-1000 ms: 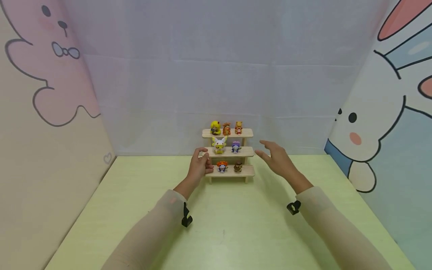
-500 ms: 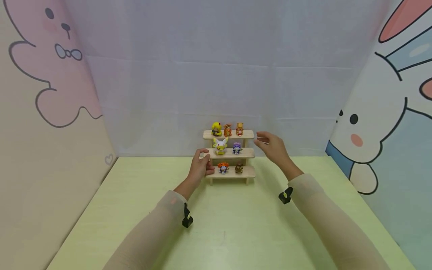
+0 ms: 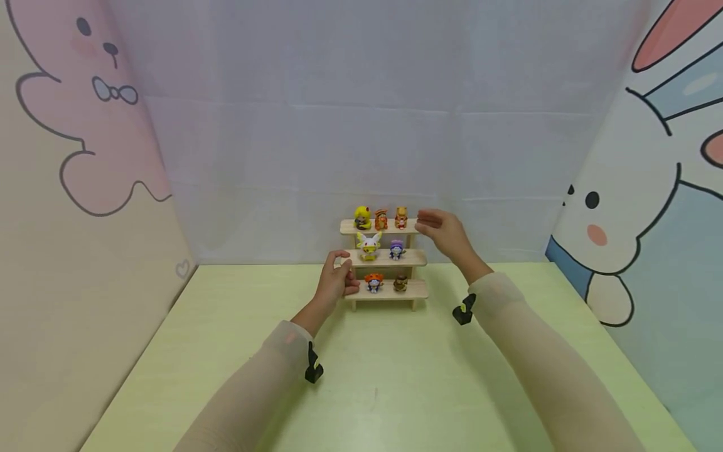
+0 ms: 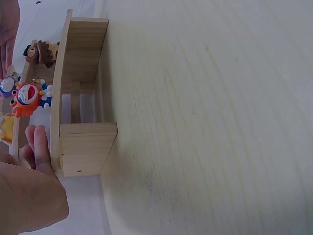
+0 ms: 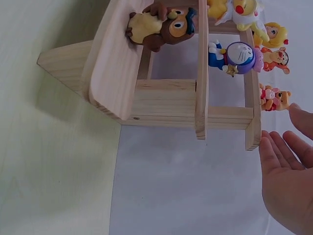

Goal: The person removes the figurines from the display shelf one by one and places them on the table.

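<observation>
A three-tier wooden display stand (image 3: 417, 258) stands at the back of the table with small figurines on it. My left hand (image 3: 334, 280) holds the stand's left end at the middle tier; some fingers lie over the bottom tier in the left wrist view. My right hand (image 3: 446, 233) is at the right end of the top tier, fingers fairly straight, holding nothing. Nearest it is a yellow bear figurine (image 5: 282, 100), beside a tiger figurine (image 3: 381, 219) and a yellow-haired one (image 3: 363, 218). Below sit a white-eared figurine (image 3: 369, 247) and a purple-hatted one (image 3: 396, 250).
An orange-hatted figurine (image 3: 373, 282) and a brown owl figurine (image 5: 161, 25) occupy the bottom tier. The pale table (image 3: 361, 376) reaches back to a white cloth (image 3: 271, 157). Walls with cartoon drawings flank both sides.
My right hand has moved up and left, from beside the middle tier to the right end of the top tier, its fingers drawing closer together. The left hand has stayed at the stand.
</observation>
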A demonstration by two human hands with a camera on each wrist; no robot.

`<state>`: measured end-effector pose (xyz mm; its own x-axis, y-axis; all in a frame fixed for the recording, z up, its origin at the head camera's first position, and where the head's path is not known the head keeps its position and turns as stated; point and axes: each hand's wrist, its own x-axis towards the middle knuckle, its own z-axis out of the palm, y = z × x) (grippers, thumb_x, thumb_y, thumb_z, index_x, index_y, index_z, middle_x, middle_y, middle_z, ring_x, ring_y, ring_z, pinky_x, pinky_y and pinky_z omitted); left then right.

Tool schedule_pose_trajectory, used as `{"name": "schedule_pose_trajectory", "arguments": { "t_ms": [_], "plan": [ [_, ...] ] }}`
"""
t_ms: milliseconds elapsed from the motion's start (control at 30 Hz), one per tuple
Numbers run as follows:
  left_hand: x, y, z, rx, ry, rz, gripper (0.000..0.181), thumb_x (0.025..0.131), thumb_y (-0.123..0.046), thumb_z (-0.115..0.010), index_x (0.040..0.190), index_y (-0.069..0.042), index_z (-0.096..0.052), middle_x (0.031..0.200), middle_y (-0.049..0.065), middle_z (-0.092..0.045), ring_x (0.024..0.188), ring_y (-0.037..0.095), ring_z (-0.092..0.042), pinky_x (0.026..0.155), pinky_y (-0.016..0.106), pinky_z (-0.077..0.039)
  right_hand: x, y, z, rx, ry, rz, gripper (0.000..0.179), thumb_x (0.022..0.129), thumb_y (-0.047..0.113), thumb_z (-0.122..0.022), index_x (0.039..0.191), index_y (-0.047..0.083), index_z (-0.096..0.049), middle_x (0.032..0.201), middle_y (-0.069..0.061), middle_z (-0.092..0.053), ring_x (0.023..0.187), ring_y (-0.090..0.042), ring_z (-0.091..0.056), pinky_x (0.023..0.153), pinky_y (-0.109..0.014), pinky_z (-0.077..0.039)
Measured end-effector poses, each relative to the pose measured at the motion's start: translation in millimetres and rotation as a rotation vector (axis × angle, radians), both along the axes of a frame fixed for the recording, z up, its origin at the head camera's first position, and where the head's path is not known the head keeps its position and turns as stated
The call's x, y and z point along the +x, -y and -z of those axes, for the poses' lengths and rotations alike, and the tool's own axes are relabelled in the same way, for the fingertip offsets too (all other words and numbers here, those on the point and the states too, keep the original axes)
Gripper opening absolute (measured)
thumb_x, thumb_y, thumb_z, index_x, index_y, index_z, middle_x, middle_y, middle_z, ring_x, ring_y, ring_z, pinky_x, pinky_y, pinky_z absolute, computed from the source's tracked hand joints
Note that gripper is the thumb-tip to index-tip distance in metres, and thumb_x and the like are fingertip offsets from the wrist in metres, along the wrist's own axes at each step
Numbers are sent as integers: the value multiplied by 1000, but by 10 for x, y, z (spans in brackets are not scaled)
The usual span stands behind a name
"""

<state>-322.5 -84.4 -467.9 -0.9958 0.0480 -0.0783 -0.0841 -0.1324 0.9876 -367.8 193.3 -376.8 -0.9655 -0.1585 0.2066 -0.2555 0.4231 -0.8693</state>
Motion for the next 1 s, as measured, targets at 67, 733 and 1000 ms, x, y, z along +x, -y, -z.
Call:
{"name": "schedule_pose_trajectory", "arguments": {
  "t_ms": [67, 733, 1000],
  "plan": [
    [3, 3, 4, -2, -5, 4, 28, 112, -22, -49, 139, -15, -45, 78, 6, -53, 61, 16, -64, 58, 30, -61, -16, 12, -9, -15, 16, -10, 50, 105, 17, -64, 149, -1, -50, 147, -20, -56, 136, -36, -54, 113, -49, -45],
    [1, 0, -9, -8, -14, 5, 25, 111, -22, -50, 135, -16, -45, 77, 6, -53, 61, 16, -65, 57, 28, -60, -269, 140, -151, -95, 148, -127, 52, 105, 12, -62, 154, 4, -46, 153, -18, -50, 139, -32, -51, 115, -43, -45],
    [-1, 14, -5, -1, -15, 8, 27, 111, -23, -51, 136, -15, -45, 77, 6, -54, 61, 16, -65, 58, 28, -60, -351, 181, -166, -66, 174, -123, 51, 104, 13, -64, 152, 6, -49, 149, -18, -55, 135, -34, -55, 114, -47, -45]
  ]
}}
